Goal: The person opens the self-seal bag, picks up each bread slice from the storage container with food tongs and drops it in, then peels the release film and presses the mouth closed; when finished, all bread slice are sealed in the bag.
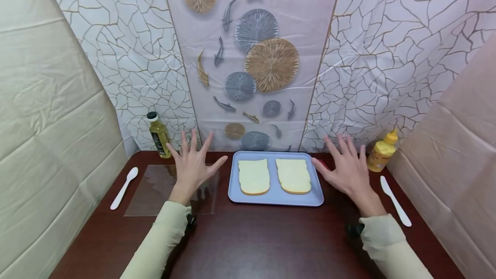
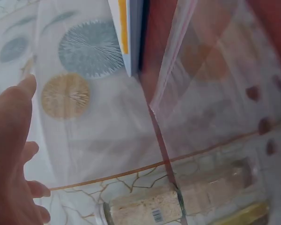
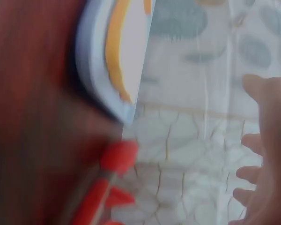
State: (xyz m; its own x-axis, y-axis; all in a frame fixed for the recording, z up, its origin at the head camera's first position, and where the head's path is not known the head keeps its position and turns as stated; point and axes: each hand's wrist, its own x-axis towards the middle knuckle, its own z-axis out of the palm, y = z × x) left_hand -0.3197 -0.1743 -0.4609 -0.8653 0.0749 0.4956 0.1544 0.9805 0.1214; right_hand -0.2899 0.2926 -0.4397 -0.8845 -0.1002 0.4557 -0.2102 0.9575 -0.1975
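A dark red-brown counter (image 1: 263,236) stands in a booth hung with sheets: cracked-line print at the back, a fish-and-disc panel (image 1: 252,55) in the middle, plain cloth at both sides. A blue tray (image 1: 276,199) lies at the centre with two bread slices (image 1: 253,176) (image 1: 293,175) side by side on it. The left hand (image 1: 192,168) hovers with fingers spread and straight, its grip released, over a clear plastic sheet (image 1: 155,193) just left of the tray. The right hand (image 1: 348,171) is likewise spread and holds nothing, just right of the tray. A green bottle (image 1: 159,134) stands at the back left, a mustard bottle (image 1: 381,152) at the back right. A white spoon (image 1: 124,187) lies near the left edge, a white knife (image 1: 395,200) near the right. A red thing (image 1: 323,165) beside the right hand is mostly hidden; the right wrist view shows it blurred (image 3: 117,159), too soft to name. The left wrist view sees the bottle through the clear sheet, cut off at the bottom.
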